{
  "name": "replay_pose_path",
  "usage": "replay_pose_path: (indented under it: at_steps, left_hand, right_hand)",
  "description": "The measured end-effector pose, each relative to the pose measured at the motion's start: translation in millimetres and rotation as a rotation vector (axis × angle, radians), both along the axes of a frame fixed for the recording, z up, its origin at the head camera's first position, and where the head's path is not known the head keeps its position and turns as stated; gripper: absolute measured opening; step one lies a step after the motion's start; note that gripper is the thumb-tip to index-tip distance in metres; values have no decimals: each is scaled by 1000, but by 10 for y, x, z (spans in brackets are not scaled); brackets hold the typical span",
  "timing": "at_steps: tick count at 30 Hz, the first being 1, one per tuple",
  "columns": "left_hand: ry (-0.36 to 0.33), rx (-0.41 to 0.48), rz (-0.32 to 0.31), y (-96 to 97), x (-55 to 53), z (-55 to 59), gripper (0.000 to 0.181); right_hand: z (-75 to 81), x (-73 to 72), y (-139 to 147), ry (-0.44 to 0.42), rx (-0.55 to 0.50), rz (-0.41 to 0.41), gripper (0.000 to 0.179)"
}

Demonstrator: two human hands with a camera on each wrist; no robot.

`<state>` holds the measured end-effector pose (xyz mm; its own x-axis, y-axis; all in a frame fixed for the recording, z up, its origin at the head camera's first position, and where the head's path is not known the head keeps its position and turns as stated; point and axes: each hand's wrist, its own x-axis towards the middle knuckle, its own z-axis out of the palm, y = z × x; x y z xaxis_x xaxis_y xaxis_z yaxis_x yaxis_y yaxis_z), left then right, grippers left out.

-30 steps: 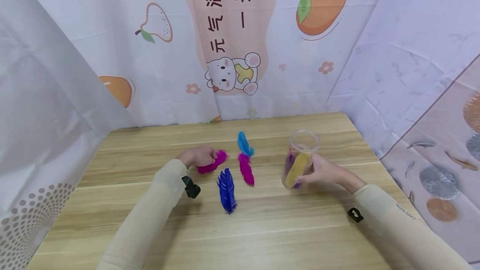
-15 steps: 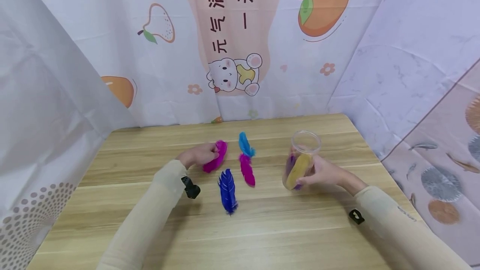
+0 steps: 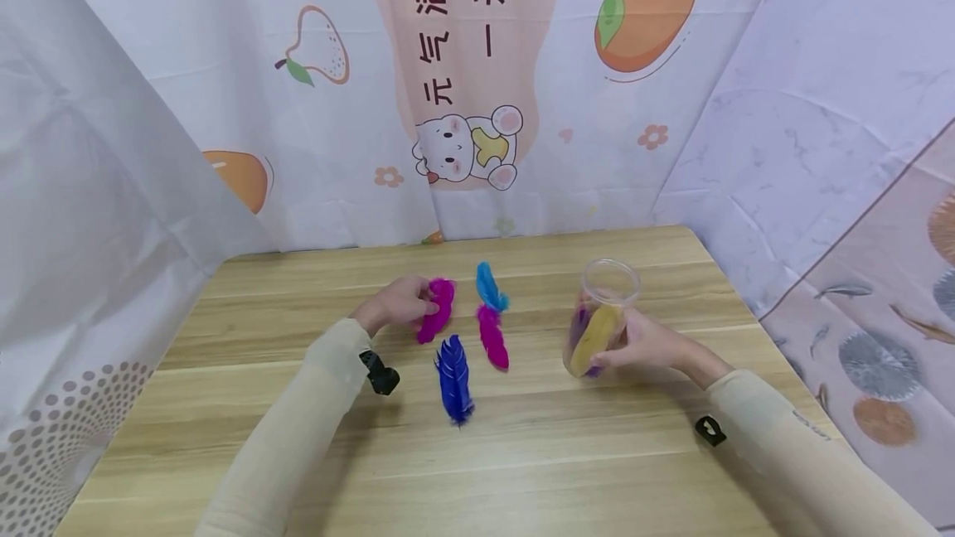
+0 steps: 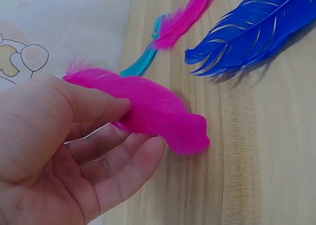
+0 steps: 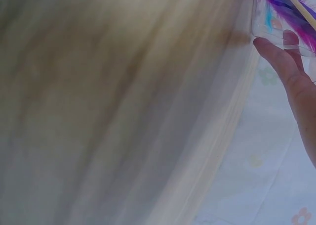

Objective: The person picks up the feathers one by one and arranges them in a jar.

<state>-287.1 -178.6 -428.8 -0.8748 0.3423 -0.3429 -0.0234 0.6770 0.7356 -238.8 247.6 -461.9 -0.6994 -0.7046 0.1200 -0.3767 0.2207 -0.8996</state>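
My left hand (image 3: 399, 303) pinches a magenta feather (image 4: 153, 104) between thumb and fingers, its wide end pointing away from the palm in the left wrist view. Right of it lie a second magenta feather (image 3: 492, 340), a light blue feather (image 3: 488, 284) touching that one's far end, and a dark blue feather (image 3: 453, 379) nearer the front. My right hand (image 3: 645, 342) grips a clear plastic cup (image 3: 610, 280) around its side. Inside the cup are a yellow feather (image 3: 594, 340) and purple ones (image 5: 284, 7); the hand's far fingers are partly hidden behind it.
The wooden table (image 3: 522, 462) ends at a printed curtain (image 3: 336, 172) behind the feathers. Another patterned cloth (image 3: 843, 272) hangs along the right side, and a white curtain with grey dots (image 3: 75, 404) along the left.
My left hand has picked at the magenta feather and shifted slightly right, turning the feather more upright. The right hand and cup have stayed in place.
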Motion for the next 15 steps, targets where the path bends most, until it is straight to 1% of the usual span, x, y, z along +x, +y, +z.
replay_pose_path:
  at_steps: [4,9,12,15]
  left_hand:
    - [-8,32,1,-19,5,-2,30]
    - [20,86,4,-56,20,2,39]
    - [27,105,25,-82,23,0,39]
    - [50,87,22,-97,13,4,34]
  right_hand:
    - [16,12,-4,7,2,-1,79]
    - [35,4,-3,18,-5,0,79]
    - [27,-8,9,20,-8,4,77]
    - [19,-15,26,21,-13,-1,81]
